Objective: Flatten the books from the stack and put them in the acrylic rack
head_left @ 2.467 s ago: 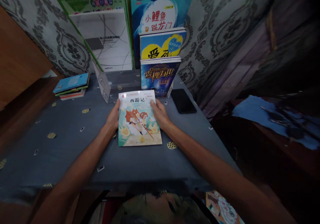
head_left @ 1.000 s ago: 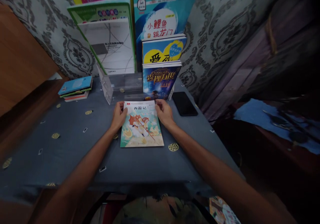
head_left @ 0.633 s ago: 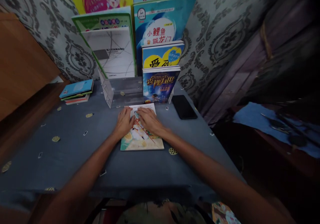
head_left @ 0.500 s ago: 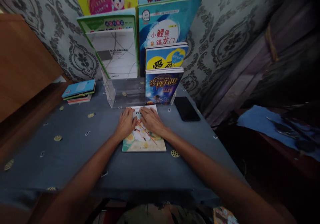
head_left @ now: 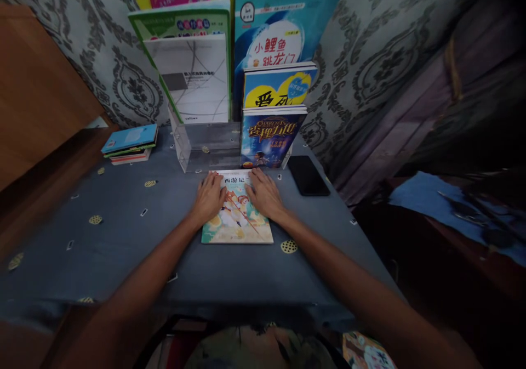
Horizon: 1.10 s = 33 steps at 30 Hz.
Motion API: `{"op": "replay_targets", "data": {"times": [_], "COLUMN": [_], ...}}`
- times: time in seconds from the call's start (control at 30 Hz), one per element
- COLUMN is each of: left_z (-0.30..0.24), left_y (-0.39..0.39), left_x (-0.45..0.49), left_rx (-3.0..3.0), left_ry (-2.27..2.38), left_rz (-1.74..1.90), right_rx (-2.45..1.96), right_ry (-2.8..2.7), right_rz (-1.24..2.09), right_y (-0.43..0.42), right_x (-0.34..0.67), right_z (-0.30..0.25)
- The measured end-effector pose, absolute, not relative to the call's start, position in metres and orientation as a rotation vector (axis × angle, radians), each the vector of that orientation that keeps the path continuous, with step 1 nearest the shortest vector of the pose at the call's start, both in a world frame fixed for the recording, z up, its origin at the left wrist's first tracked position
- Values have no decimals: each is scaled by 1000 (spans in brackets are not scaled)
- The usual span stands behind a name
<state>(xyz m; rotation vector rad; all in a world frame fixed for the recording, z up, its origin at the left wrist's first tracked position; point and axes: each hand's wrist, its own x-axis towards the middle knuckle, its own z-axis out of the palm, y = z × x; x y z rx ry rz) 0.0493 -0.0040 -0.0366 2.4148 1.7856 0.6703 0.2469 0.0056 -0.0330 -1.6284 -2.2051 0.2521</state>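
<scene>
A thin picture book point(head_left: 237, 227) lies closed on the cloth-covered table, its illustrated cover up and its title showing near the top. My left hand point(head_left: 209, 198) rests flat over the book's upper left side, fingers pointing away from me. On the upper right side lies my right hand point(head_left: 266, 194), fingers extended toward the top edge and thumb reaching in over the cover. Between the two hands the cover's figures are visible. Just behind the book stands a clear acrylic rack point(head_left: 183, 148) with several upright books, the front one a dark blue book point(head_left: 269, 138).
A black phone point(head_left: 309, 176) lies right of the rack. At the back left is a small stack of books point(head_left: 130, 143). Behind the rack hangs a patterned curtain point(head_left: 349, 45). Blue cloth point(head_left: 427, 199) with dark objects lies beyond the table's right edge. Wooden furniture point(head_left: 36, 89) stands at left.
My right hand has slid to the right across the cover, uncovering the printed title and more of the picture. My left hand stays about where it was. The view has shifted slightly.
</scene>
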Motion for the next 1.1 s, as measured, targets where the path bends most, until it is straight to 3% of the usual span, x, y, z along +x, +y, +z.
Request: {"op": "replay_targets", "data": {"times": [0.43,0.73,1.1], "left_z": [-29,-24,-14], "left_y": [-9,-14,1], "left_x": [53,54,79], "left_rx": [2385,2494,2674], "left_ry": [1855,1853,1395], "left_rz": [599,541,346], "right_rx": [-1517,-1362,-1323], "right_ry": [-2380,-2487,-2453], "right_rz": [238,357,389], "right_y": [-81,-91,-93], "right_x": [255,269,271], "right_z": [-34,-35,-36]}}
